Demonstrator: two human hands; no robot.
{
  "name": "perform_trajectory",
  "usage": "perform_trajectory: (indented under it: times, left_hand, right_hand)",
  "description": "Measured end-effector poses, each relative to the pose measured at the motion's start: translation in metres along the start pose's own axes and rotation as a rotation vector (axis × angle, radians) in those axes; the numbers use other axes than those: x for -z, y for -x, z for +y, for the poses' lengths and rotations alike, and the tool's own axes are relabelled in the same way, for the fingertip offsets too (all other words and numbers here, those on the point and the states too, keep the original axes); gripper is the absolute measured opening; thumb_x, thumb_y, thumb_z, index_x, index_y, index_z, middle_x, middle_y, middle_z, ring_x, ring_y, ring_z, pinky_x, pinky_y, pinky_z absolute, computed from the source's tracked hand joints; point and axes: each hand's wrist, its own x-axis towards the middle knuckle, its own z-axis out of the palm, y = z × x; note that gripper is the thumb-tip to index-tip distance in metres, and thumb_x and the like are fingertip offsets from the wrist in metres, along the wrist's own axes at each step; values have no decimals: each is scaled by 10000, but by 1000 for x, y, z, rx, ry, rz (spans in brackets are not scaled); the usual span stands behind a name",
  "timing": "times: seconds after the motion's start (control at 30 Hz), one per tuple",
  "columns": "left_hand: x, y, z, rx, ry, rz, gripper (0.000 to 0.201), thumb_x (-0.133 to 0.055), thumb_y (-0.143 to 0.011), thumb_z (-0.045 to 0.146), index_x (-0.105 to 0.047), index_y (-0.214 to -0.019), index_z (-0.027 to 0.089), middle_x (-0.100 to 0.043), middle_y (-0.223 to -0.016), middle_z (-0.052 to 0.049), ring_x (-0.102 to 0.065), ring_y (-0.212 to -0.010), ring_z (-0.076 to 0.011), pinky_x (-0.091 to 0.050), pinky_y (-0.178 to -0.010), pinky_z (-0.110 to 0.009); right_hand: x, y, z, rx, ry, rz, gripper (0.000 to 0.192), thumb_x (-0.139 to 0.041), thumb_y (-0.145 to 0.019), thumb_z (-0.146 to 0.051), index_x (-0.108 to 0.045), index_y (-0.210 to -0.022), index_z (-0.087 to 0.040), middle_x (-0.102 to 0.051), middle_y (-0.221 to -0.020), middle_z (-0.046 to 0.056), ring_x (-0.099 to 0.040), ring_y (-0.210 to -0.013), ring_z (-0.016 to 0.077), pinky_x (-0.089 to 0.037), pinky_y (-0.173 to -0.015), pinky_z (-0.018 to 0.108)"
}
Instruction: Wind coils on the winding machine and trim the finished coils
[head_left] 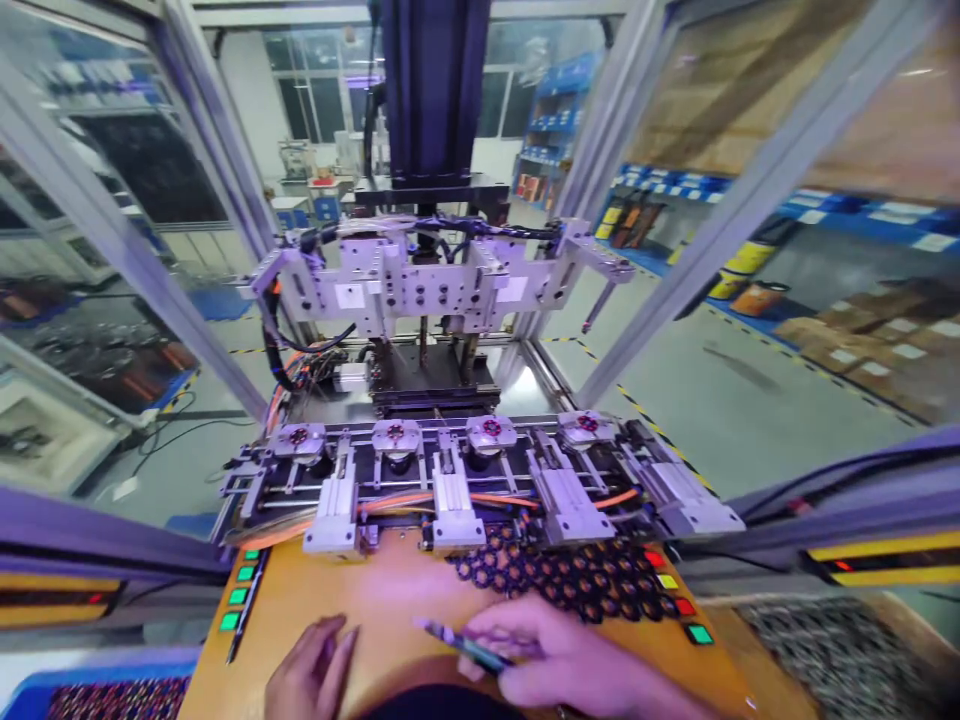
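Note:
My right hand (540, 645) is closed around a slim, dark, pen-like tool (480, 653), whose pale tip points left over the wooden table. Motion blurs the tool, so its exact kind does not show. My left hand (311, 668) rests near the table's front edge with loosely bent fingers, thumb apart, and nothing visible in it. Just beyond my right hand lie many small black rings (570, 575), laid close together on the orange-brown tabletop (375, 590).
Behind the table stands a machine with several metal fixtures (396, 435) holding small round parts. Green buttons (238, 596) line the left edge beside a thin black stick (246, 610); red, yellow and green buttons (684, 606) line the right. Yellow sensor bars (885, 560) flank the frame.

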Motion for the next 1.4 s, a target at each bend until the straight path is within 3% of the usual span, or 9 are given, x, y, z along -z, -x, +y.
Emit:
perform_trajectory:
  times: [0.2, 0.4, 0.5, 0.6, 0.77, 0.97, 1.17, 1.27, 1.4]
  left_hand:
    - [-22, -2, 47, -34, 68, -239, 338, -618, -866, 384, -736, -1104, 175, -732, -635, -12, -658, -546, -142, -517, -540, -190]
    - [-27, 5, 58, 34, -22, -205, 410, -560, -815, 199, -663, -1212, 191, -731, -682, -25, -672, -611, -173, -514, -636, -232]
    - [-28, 7, 57, 44, -53, -204, 430, -536, -792, 175, -671, -1199, 206, -749, -731, -47, -704, -692, -206, -526, -699, -264]
    - [-30, 4, 58, 46, -75, -208, 459, -522, -782, 151, -667, -1216, 178, -776, -839, -93, -723, -782, -247, -529, -745, -308]
    - [-30, 1, 63, 18, -46, -223, 450, -614, -777, 172, -672, -1221, 134, -765, -727, -53, -702, -661, -211, -527, -652, -273]
    - [39, -11, 72, -96, -67, -140, 195, -575, -888, 219, -745, -817, 156, -730, -641, -4, -654, -563, -128, -482, -548, -190]
    - [146, -116, 80, -218, -328, 123, 241, -582, -924, 355, -706, -870, 156, -697, -886, -79, -639, -907, -233, -503, -859, -388]
    - [165, -170, 81, -287, -444, 120, 256, -646, -893, 299, -662, -1110, 163, -613, -1273, -109, -511, -1249, -298, -401, -1048, -532]
    - [164, -207, 76, -316, -561, -18, 277, -650, -895, 313, -650, -1135, 174, -562, -1373, -103, -490, -1295, -305, -384, -1074, -576]
  right_hand:
    - [-67, -79, 69, 159, 23, 224, 377, -565, -757, -480, -777, -953, -239, -736, -1010, 61, -622, -1099, 347, -410, -1056, 505]
    - [-70, -69, 72, 292, 180, 444, 339, -663, -744, -486, -753, -950, -232, -700, -1035, 114, -600, -1070, 365, -420, -1046, 532]
    - [-58, -54, 67, 262, 233, 383, 450, -512, -887, -514, -747, -777, -147, -719, -806, 102, -679, -785, 253, -588, -786, 383]
    - [-43, -42, 55, 203, 341, 202, 608, -476, -933, -517, -627, -460, -167, -629, -499, 60, -608, -470, 172, -513, -438, 238]
    - [-27, -23, 24, 206, 627, 112, 461, -692, -784, -448, -571, -416, -197, -567, -462, 32, -601, -510, 194, -457, -501, 263]
    - [-6, -17, -54, 570, 1368, 161, 377, -353, -921, -130, -723, -851, -148, -677, -813, 137, -616, -744, 258, -485, -679, 381]
    - [29, -100, -133, 658, 1576, 173, 217, -572, -902, -129, -689, -1081, -91, -612, -1234, 203, -561, -1151, 327, -453, -1005, 487]
    - [33, -139, -142, 631, 1600, 125, 228, -672, -888, -191, -661, -1102, -112, -591, -1282, 154, -567, -1177, 282, -471, -1013, 473]
    - [35, -165, -139, 581, 1596, 68, 187, -657, -930, -287, -656, -1049, -142, -619, -1228, 91, -589, -1141, 239, -499, -983, 462]
